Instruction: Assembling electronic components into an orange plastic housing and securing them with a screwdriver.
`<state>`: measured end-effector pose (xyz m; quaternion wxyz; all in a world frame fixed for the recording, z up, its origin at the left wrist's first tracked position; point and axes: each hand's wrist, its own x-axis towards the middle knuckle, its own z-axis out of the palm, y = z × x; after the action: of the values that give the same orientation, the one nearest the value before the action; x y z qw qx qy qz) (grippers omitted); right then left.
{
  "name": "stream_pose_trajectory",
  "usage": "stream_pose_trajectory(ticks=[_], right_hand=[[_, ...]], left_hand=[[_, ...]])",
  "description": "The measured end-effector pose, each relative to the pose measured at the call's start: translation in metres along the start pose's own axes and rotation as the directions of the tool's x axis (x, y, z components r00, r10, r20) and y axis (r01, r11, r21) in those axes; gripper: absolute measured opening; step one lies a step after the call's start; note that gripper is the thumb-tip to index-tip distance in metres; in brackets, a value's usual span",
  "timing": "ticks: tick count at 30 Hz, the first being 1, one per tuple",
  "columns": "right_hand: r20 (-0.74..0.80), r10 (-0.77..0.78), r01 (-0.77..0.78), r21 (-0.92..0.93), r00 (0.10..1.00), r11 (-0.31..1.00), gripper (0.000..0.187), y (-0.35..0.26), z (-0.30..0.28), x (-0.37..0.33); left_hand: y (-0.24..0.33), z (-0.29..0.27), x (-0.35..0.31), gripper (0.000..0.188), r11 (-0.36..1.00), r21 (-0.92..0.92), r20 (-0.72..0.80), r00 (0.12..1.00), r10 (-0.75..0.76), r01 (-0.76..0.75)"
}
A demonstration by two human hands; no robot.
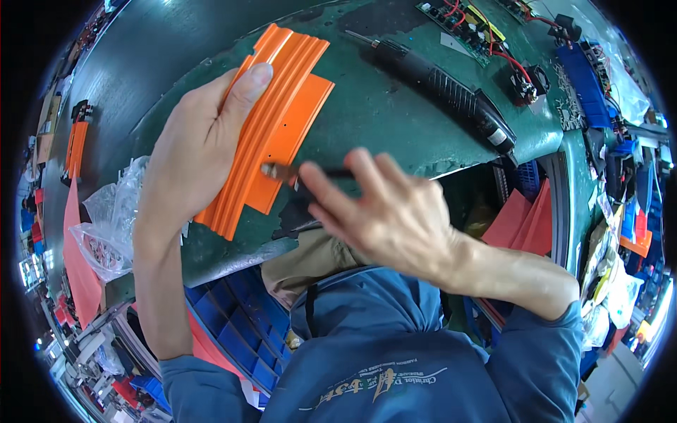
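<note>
A bright orange ribbed housing panel point(282, 92) is tilted above the green bench, with a flat flange and small holes along its right side. My left hand point(194, 144) grips its left edge, thumb on the ribbed face. Close to the flange, my right hand point(398, 215) is closed on a small tool with a metal tip point(280, 173) and a dark handle. Blur and my fingers hide the tool's exact kind. The tip is at the panel's lower part; whether it touches cannot be told.
A black electric screwdriver point(444, 84) lies on the bench at the right. Beyond it are circuit boards with red wires point(469, 28) and a small fan point(529, 84). A clear plastic bag point(109, 225) and another orange part point(76, 148) are at the left. Blue bins point(240, 324) stand below the edge.
</note>
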<state>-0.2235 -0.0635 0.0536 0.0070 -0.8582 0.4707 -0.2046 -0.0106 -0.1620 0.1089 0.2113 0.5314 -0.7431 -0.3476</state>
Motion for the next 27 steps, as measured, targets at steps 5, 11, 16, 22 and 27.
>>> stream_pose_trajectory(ticks=[5,11,16,22,27], right_hand=[[-0.093,0.035,-0.034,0.019,0.995,0.999,0.047,0.010,0.000,0.003],[-0.045,0.156,-0.159,-0.053,0.987,0.986,0.042,0.047,-0.024,0.014],[0.119,0.334,-0.354,0.313,0.935,0.881,0.044,0.048,-0.048,-0.036],[0.120,0.580,-0.438,0.780,0.805,0.447,0.065,0.052,-0.051,-0.078],[0.295,0.575,-0.403,0.913,0.763,0.066,0.072,0.062,-0.050,-0.069]], left_hand=[[0.006,-0.001,0.000,0.057,0.999,-0.010,-0.024,0.999,-0.040,0.040],[0.011,-0.006,-0.007,0.059,0.997,0.029,-0.070,0.995,-0.076,0.078],[0.019,-0.037,0.001,0.051,0.982,0.150,0.051,0.991,-0.126,0.117],[0.003,-0.029,0.002,0.046,0.941,-0.270,-0.459,0.887,0.060,-0.203],[-0.023,0.013,-0.034,0.055,0.904,-0.423,-0.414,0.900,-0.136,-0.058]])
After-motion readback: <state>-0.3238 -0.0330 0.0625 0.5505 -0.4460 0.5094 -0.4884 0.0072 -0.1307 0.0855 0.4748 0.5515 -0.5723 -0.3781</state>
